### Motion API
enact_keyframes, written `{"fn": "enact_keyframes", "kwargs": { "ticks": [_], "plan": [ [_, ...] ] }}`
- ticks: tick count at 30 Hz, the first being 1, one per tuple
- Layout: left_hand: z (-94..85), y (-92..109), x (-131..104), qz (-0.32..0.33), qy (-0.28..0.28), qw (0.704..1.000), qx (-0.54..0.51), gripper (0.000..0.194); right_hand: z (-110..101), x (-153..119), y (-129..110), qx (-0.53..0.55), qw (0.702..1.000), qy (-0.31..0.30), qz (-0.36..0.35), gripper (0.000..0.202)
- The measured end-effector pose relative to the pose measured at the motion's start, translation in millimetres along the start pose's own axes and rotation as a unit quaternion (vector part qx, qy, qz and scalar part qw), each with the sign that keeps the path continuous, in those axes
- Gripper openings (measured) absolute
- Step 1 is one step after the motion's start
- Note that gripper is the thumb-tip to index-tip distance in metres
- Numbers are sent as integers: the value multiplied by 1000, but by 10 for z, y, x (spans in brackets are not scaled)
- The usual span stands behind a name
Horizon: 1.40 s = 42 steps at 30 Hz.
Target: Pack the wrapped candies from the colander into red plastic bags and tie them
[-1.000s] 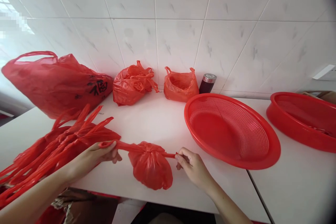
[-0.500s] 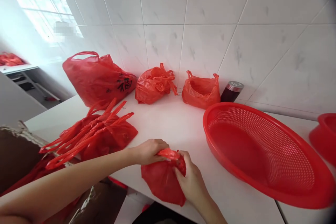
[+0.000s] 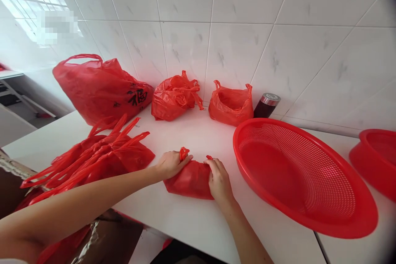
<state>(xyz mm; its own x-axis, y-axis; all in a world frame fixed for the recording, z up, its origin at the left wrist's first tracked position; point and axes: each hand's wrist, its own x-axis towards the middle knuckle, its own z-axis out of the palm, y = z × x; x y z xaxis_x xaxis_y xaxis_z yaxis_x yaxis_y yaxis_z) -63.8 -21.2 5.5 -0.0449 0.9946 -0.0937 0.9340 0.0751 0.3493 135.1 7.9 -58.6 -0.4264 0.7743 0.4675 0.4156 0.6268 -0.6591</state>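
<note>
A red plastic bag (image 3: 191,181) rests on the white table (image 3: 173,222) right in front of me. My left hand (image 3: 173,165) is closed on its upper left corner, with a bunched handle sticking up past the fingers. At the upper right corner my right hand (image 3: 219,179) grips the bag, and a small tip of red plastic shows above the fingertips. What is inside the bag is hidden. To the left lies a pile of flat red plastic bags (image 3: 102,154) with their handles spread out, close to my left forearm.
Along the tiled wall stand a large red bag with black lettering (image 3: 103,90), a crumpled red bag (image 3: 173,99), an open red bag (image 3: 230,107) and a dark flask (image 3: 266,106). A big red plastic basket (image 3: 278,177) fills the right side; another red basket (image 3: 371,161) is beyond. A cardboard box (image 3: 114,235) sits lower left.
The bag in my hands has moved away from me onto the table and now sits flatter and wider. My hands have spread apart to its two upper corners. The view has shifted slightly right.
</note>
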Motion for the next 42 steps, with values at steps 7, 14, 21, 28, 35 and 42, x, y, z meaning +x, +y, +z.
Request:
{"fn": "enact_keyframes", "kwargs": {
  "ticks": [7,14,21,28,35,42],
  "plan": [
    [204,-140,242,15,-1,1000,24,51,85,-33,124,-31,999,-18,37,51],
    [319,-204,291,65,3,995,79,44,136,-31,150,-48,997,-27,52,50],
    [328,-213,287,89,-8,989,116,35,49,-13,18,0,991,-72,113,37],
    [333,-208,293,92,-14,987,129,36,-44,29,-98,166,944,-84,273,28],
    [351,-212,314,87,-12,988,127,39,-16,17,-47,97,971,-97,196,22],
    [347,-187,318,65,-19,993,93,39,68,-36,25,20,990,-77,113,28]
  ]
}}
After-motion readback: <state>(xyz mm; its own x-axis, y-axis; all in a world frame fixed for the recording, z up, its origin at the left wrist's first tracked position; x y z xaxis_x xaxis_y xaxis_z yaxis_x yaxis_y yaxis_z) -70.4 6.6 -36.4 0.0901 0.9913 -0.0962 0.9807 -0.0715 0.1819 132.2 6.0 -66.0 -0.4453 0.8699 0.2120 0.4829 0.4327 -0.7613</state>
